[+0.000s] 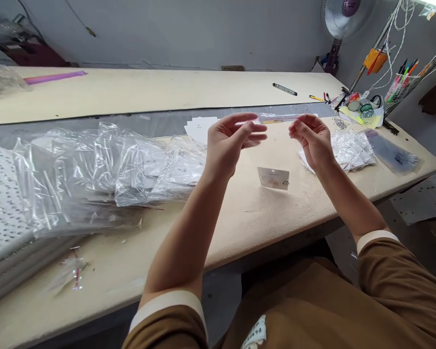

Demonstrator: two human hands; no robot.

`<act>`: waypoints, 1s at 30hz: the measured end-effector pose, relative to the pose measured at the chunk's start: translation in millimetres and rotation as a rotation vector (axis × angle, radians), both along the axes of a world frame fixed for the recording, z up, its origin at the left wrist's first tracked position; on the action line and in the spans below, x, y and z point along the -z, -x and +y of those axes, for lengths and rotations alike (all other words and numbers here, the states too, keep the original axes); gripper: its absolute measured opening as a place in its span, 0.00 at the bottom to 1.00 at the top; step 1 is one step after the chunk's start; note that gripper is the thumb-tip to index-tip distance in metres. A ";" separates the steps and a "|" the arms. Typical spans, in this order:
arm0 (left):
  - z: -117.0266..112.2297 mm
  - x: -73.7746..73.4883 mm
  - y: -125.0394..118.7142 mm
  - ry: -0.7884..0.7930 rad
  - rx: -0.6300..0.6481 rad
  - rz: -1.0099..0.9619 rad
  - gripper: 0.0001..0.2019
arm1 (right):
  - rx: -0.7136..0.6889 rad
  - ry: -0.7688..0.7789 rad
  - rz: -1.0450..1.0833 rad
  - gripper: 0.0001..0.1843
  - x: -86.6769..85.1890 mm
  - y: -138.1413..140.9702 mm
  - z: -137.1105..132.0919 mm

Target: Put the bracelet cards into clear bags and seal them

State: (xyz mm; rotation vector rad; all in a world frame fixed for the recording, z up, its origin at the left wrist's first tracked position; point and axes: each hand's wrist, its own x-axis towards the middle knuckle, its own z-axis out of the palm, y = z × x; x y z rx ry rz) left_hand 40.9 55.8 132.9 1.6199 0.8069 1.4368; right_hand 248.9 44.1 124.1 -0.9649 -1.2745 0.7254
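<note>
Left hand (227, 140) and right hand (312, 140) up off the bench (261, 228), fingers curled, both pinching a narrow clear poly bag (287, 118) by its ends, near the bench's far edge. Small white display card (273, 178) lying just below. Clear bagged packs (112, 165) heaped toward the left end, loose white cards (199, 130) just behind, crumpled pile of bags (352, 150) near the right edge.

Back of bench: black marker (284, 89), yellow pencil (316, 98), pink strip (55, 77)
Left side: stacked clear plastic bags (141, 165) beside perforated white sheets (3, 203)
Right side: bluish plastic sleeve (392, 152), loose clear bags (352, 150)
Corner: pedestal fan (343, 19), holder of colored pens (401, 82)
</note>
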 end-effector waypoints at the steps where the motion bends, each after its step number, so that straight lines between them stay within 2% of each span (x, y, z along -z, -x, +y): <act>1: -2.3 -3.3 0.3 -0.082 -0.096 0.040 0.16 | 0.016 0.006 -0.018 0.25 -0.9 1.2 -0.4; 3: -7.3 -12.3 -1.2 -0.279 -0.275 0.142 0.18 | 0.027 0.011 -0.040 0.25 -2.2 3.9 -1.8; 4: -9.4 -17.3 -3.4 -0.373 -0.319 0.205 0.18 | 0.025 0.008 -0.040 0.26 -2.6 5.4 -2.8; 6: -11.6 -27.0 -10.3 -0.502 -0.291 0.337 0.13 | 0.011 -0.004 -0.026 0.27 -3.0 8.0 -5.5; 9: -9.5 -35.9 -23.7 -0.571 -0.160 0.459 0.06 | 0.004 -0.039 -0.029 0.31 -4.4 9.1 -11.9; 12: -5.1 -36.5 -33.8 -0.577 -0.109 0.490 0.05 | 0.018 -0.064 -0.086 0.33 -8.4 6.4 -21.5; 17: -0.9 -31.0 -41.0 -0.508 -0.141 0.446 0.08 | 0.047 -0.056 -0.192 0.31 -16.9 0.5 -34.1; 22: -1.2 -25.7 -50.5 -0.350 -0.132 0.309 0.05 | 0.057 -0.009 -0.211 0.31 -19.1 -0.6 -32.6; 26: -4.0 -18.0 -61.7 -0.317 -0.189 0.240 0.05 | 0.059 0.007 -0.175 0.26 -14.5 0.8 -28.3; 28: 5.0 -10.9 -63.3 -0.308 -0.223 0.194 0.06 | 0.060 0.002 -0.152 0.23 -8.9 -1.0 -24.8; 30: 28.9 -0.6 -55.9 -0.270 -0.261 0.099 0.10 | 0.082 0.005 -0.122 0.21 0.0 -6.5 -18.2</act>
